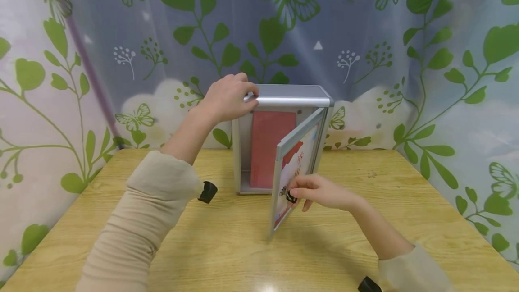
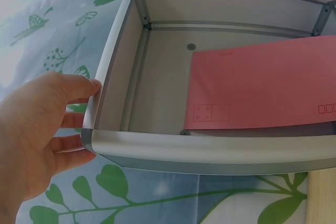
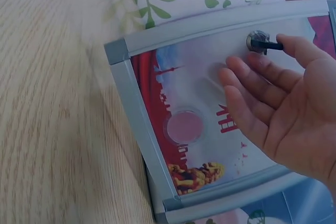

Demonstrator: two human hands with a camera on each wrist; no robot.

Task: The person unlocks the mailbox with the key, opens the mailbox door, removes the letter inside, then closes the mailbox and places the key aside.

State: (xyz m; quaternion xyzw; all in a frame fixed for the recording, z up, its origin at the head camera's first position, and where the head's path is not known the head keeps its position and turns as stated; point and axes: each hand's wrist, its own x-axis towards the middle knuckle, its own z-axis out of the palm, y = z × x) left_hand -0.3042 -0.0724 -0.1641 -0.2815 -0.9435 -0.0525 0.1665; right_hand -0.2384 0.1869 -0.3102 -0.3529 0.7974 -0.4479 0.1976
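A silver-framed metal box (image 1: 289, 101) stands upright on the table, its hinged door (image 1: 303, 134) swung partly outward on the right. Inside leans a red envelope (image 1: 270, 148), also seen in the left wrist view with printed squares on its paper. My left hand (image 1: 229, 98) grips the box's top left corner, thumb on the front edge and fingers behind. At the door's lock (image 3: 258, 41), my right hand (image 1: 324, 193) pinches a black-headed key (image 3: 272, 45) between thumb and index finger. The other fingers of that hand curl loosely near the door's printed face.
The wooden table (image 1: 227, 247) carries the box near its back edge. Behind hangs a curtain (image 1: 365, 26) printed with green leaves and butterflies. Black straps (image 1: 207, 192) show at the sleeves' cuffs.
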